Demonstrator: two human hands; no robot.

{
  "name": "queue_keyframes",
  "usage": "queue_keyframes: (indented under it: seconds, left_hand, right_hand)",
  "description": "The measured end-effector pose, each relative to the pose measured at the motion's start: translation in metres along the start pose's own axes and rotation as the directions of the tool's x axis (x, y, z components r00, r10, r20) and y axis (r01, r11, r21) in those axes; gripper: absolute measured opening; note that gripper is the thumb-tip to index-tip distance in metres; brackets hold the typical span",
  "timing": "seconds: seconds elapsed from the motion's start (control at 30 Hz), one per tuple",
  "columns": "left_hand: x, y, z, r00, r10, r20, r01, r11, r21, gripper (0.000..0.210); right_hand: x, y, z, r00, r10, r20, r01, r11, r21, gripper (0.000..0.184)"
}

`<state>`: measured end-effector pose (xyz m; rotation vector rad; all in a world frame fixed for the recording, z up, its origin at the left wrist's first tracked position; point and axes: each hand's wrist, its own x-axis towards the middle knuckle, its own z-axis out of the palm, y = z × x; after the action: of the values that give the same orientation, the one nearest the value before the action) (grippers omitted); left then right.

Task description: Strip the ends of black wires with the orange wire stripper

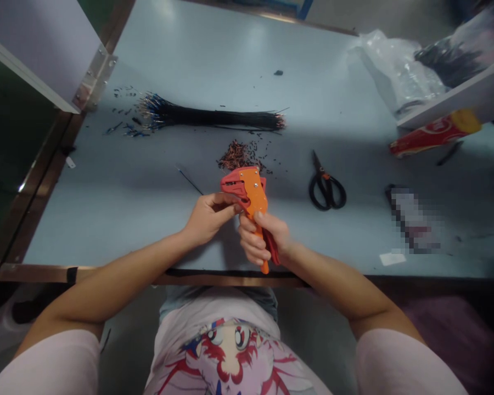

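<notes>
My right hand (265,236) is wrapped round the handles of an orange and red wire stripper (253,189), its jaws tilted up and to the left. Close beside the tool, my left hand (212,215) is closed in a pinch at the red part below the jaws. A thin black wire (190,181) with a bluish tip runs out from behind this hand toward the upper left. Its other end is hidden by the fingers and the tool. Just beyond the stripper lies a heap of copper strands and black insulation scraps (234,155).
A bundle of black wires (218,117) lies across the far part of the table (313,55), with cut scraps around its left end. Black-handled scissors (328,192) rest to the right. Farther right are a red and yellow tube (436,133), a blurred-out item (414,219) and plastic bags (403,66).
</notes>
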<state>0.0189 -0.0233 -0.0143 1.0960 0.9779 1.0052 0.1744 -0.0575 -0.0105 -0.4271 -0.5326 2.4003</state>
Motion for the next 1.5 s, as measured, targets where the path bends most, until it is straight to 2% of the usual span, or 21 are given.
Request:
queue_keyframes:
  seconds: [0.17, 0.3, 0.37, 0.43, 0.5, 0.63, 0.7, 0.8, 0.87, 0.9, 0.93, 1.03, 1.13, 1.2, 1.23, 1.27, 1.37, 1.43, 1.5]
  left_hand:
    - [0.004, -0.001, -0.005, 1.000, 0.006, -0.016, -0.003, 0.987, 0.159, 0.029]
    - [0.011, -0.001, -0.016, 0.991, 0.120, -0.057, -0.092, 0.927, 0.363, 0.020]
    - [0.016, -0.002, -0.024, 0.962, 0.261, -0.075, -0.191, 0.847, 0.497, 0.017]
    - [0.022, -0.003, -0.032, 0.914, 0.403, -0.048, -0.290, 0.733, 0.615, 0.015]
    - [0.028, -0.004, -0.038, 0.883, 0.468, -0.018, -0.337, 0.662, 0.670, 0.014]
    - [0.039, -0.003, -0.043, 0.865, 0.494, -0.087, -0.324, 0.683, 0.655, 0.012]
    - [0.044, 0.003, -0.045, 0.813, 0.553, -0.184, -0.360, 0.725, 0.587, 0.011]
    - [0.049, 0.019, -0.050, 0.657, 0.670, -0.346, -0.497, 0.730, 0.469, 0.013]
    - [0.048, 0.035, -0.059, 0.551, 0.751, -0.364, -0.559, 0.656, 0.506, 0.013]
    - [0.047, 0.044, -0.064, 0.516, 0.787, -0.338, -0.560, 0.609, 0.562, 0.013]
    - [0.046, 0.054, -0.070, 0.500, 0.816, -0.292, -0.546, 0.558, 0.625, 0.014]
    - [0.039, 0.087, -0.088, 0.521, 0.849, -0.087, -0.479, 0.375, 0.793, 0.018]
    - [0.027, 0.109, -0.103, 0.589, 0.803, 0.094, -0.309, 0.116, 0.944, 0.024]
    - [0.013, 0.111, -0.111, 0.693, 0.705, 0.150, -0.149, -0.064, 0.987, 0.024]
    - [0.004, 0.106, -0.114, 0.765, 0.626, 0.151, -0.093, -0.125, 0.988, 0.022]
    - [-0.006, 0.099, -0.118, 0.852, 0.507, 0.129, -0.055, -0.159, 0.986, 0.021]
    - [-0.040, 0.064, -0.128, 0.920, 0.374, 0.118, -0.049, -0.188, 0.981, 0.020]
    - [-0.061, 0.039, -0.134, 0.971, 0.237, 0.010, 0.020, -0.124, 0.992, 0.023]
    - [-0.076, 0.020, -0.139, 0.989, 0.139, -0.053, 0.059, -0.037, 0.998, 0.034]
  right_hand:
    - [0.005, -0.008, -0.007, 0.993, 0.015, -0.121, -0.016, 1.000, -0.001, 0.035]
    - [0.004, -0.023, -0.009, 0.977, -0.055, -0.204, 0.060, 0.998, 0.015, 0.032]
    - [0.002, -0.030, -0.008, 0.967, -0.077, -0.242, 0.078, 0.997, -0.005, 0.030]
    - [0.001, -0.033, -0.006, 0.961, -0.097, -0.260, 0.093, 0.995, -0.025, 0.030]
    - [0.000, -0.035, -0.005, 0.960, -0.119, -0.253, 0.115, 0.993, -0.030, 0.029]
    - [0.000, -0.033, -0.009, 0.970, -0.148, -0.195, 0.140, 0.989, -0.053, 0.025]
    - [0.001, -0.032, -0.012, 0.972, -0.161, -0.172, 0.149, 0.986, -0.077, 0.024]
    - [0.003, -0.032, -0.017, 0.969, -0.178, -0.174, 0.163, 0.982, -0.096, 0.024]
    - [0.004, -0.032, -0.019, 0.968, -0.181, -0.172, 0.167, 0.982, -0.091, 0.024]
    - [0.005, -0.032, -0.020, 0.969, -0.180, -0.167, 0.168, 0.982, -0.089, 0.024]
    - [0.006, -0.032, -0.021, 0.970, -0.181, -0.164, 0.168, 0.982, -0.088, 0.024]
    - [0.007, -0.031, -0.021, 0.966, -0.182, -0.183, 0.167, 0.982, -0.091, 0.024]
    - [0.006, -0.031, -0.020, 0.962, -0.181, -0.203, 0.163, 0.981, -0.101, 0.024]
    - [0.005, -0.031, -0.018, 0.961, -0.190, -0.203, 0.171, 0.980, -0.106, 0.024]
    - [0.005, -0.031, -0.017, 0.959, -0.196, -0.203, 0.178, 0.979, -0.105, 0.024]
    - [0.005, -0.032, -0.016, 0.958, -0.202, -0.202, 0.185, 0.978, -0.101, 0.024]
    - [0.004, -0.034, -0.013, 0.955, -0.218, -0.201, 0.206, 0.975, -0.081, 0.024]
    - [0.003, -0.035, -0.013, 0.949, -0.241, -0.203, 0.232, 0.970, -0.068, 0.025]
    - [0.003, -0.037, -0.014, 0.939, -0.267, -0.215, 0.261, 0.964, -0.057, 0.025]
